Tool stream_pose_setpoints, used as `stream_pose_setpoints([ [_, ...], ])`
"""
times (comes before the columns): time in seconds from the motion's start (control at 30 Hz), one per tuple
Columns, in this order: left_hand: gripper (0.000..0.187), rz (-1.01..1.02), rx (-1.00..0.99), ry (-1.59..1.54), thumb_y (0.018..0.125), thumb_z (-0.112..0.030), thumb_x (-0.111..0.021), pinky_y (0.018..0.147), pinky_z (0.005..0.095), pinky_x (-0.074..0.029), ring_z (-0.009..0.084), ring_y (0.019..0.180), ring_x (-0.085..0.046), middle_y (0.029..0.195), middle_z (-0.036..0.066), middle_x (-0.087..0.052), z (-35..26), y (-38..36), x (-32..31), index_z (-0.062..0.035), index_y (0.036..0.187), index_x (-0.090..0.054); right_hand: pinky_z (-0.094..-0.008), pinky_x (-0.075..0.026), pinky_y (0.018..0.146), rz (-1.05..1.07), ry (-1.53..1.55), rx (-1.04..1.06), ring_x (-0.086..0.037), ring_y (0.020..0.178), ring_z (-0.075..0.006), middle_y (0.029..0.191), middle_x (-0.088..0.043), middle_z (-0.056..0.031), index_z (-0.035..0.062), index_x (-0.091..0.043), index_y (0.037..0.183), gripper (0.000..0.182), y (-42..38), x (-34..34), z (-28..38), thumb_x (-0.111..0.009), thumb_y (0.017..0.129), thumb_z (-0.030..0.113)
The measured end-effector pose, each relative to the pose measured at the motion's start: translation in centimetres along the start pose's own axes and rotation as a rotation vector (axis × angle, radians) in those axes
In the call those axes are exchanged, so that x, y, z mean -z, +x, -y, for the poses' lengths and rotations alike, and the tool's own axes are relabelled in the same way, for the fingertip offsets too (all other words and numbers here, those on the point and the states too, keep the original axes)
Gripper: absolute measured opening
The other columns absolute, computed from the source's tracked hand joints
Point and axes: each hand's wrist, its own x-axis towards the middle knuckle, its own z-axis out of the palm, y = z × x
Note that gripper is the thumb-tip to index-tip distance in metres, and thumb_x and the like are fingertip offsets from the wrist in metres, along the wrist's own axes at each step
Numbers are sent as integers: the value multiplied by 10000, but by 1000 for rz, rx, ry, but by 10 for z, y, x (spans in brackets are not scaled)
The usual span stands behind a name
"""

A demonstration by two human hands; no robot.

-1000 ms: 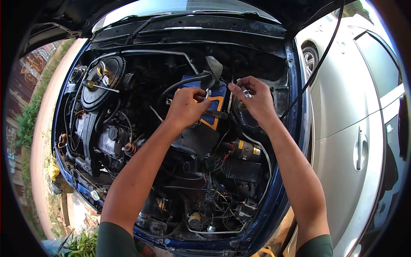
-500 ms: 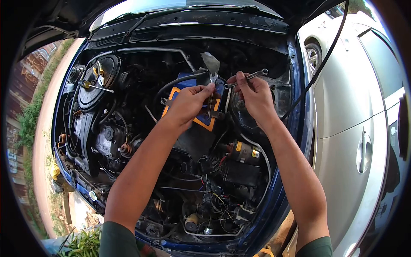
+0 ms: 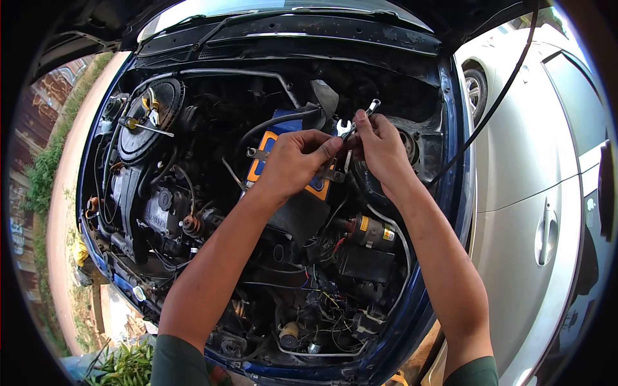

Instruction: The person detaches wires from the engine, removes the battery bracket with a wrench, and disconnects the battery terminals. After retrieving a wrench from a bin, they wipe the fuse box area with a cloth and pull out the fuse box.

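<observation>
Over the blue and orange car battery (image 3: 265, 140), my left hand (image 3: 293, 164) is closed on an open-end wrench (image 3: 344, 127); its jaw sticks out past my thumb. Right beside it, my right hand (image 3: 384, 151) pinches another wrench (image 3: 372, 108), with its ring end pointing up and to the right. The fingertips of both hands are close together, and the wrench shafts overlap there. A metal hold-down bracket (image 3: 259, 154) lies across the battery, partly hidden by my left hand. Behind the hands, a dark flap (image 3: 324, 96) stands up near a thick black cable (image 3: 270, 120).
On the round black air cleaner cover (image 3: 138, 145) lie yellow-handled pliers (image 3: 153, 110) and a screwdriver (image 3: 151, 129). Loose wiring (image 3: 328, 299) and a labelled cylinder (image 3: 372, 232) fill the front of the engine bay. A white car (image 3: 515, 161) stands close on the right.
My hands have come together, the left moving right and the right moving slightly left and down. The right-hand wrench has turned steeper. The view has shifted slightly.
</observation>
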Motion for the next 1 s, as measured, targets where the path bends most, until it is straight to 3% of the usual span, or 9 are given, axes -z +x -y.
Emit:
stream_pose_setpoints([
  [0.03,289,-40,-47,12,1019,-283,-778,786,246,-540,70,863,-694,952,34,-783,3,0,1,-6,1101,-794,-233,-443,690,-90,23,-26,-564,764,-56,862,-646,16,25,-680,1104,330,-5,-3,1,-631,1114,351],
  [0.27,254,-153,-207,131,998,-182,-794,791,256,-560,72,866,-703,949,64,-799,2,-10,-4,23,1148,-795,-258,-495,736,19,15,164,-656,815,-73,892,-752,-37,-1,-780,1034,219,-22,-10,-9,-769,993,214],
  [0.4,259,-166,-218,208,991,-129,-786,792,264,-565,101,886,-721,963,90,-798,7,-16,-2,49,1178,-773,-261,-491,731,93,26,140,-655,827,-77,912,-748,-58,-4,-742,1105,234,-13,-13,-10,-735,1018,213],
  [0.5,248,-198,-209,156,996,-83,-769,836,264,-583,95,911,-723,978,80,-788,8,-21,9,51,1204,-757,-283,-490,722,-117,199,123,-633,773,-105,868,-707,-51,-2,-677,1200,261,-6,-11,-8,-691,1046,207],
  [0.57,253,-209,-180,169,1001,-68,-758,852,266,-589,101,917,-727,998,82,-784,6,-23,20,55,1222,-745,-321,-502,737,-293,-167,197,-615,764,-142,841,-656,-56,-8,-616,1260,344,1,0,-16,-694,1048,252],
  [0.7,254,-161,-144,258,1023,-79,-734,879,270,-593,109,947,-726,1034,82,-776,-3,-25,32,46,1244,-732,-344,-505,744,-84,-536,201,-601,799,-154,850,-636,-76,-31,-610,1283,515,-12,3,-6,-782,985,352],
  [0.77,257,-164,-167,264,1027,-88,-732,882,269,-591,109,956,-724,1040,82,-776,-3,-25,34,42,1249,-731,-322,-486,696,-193,-505,327,-578,737,-135,805,-643,-57,-42,-652,1236,475,-5,-1,-23,-782,992,345],
  [0.83,255,-144,-188,157,1024,-110,-743,893,269,-587,106,981,-719,1044,85,-778,2,-24,38,35,1234,-740,-310,-465,657,-8,-318,158,-568,700,-115,776,-656,-40,-49,-701,1127,417,-2,2,-20,-769,1011,345],
  [1.0,260,-133,-165,114,1006,-115,-769,907,273,-586,110,988,-721,1054,78,-779,0,-28,38,32,1219,-744,-266,-377,576,13,-109,93,-468,625,-52,777,-634,7,5,-709,962,319,-12,-8,-10,-726,1053,310],
])
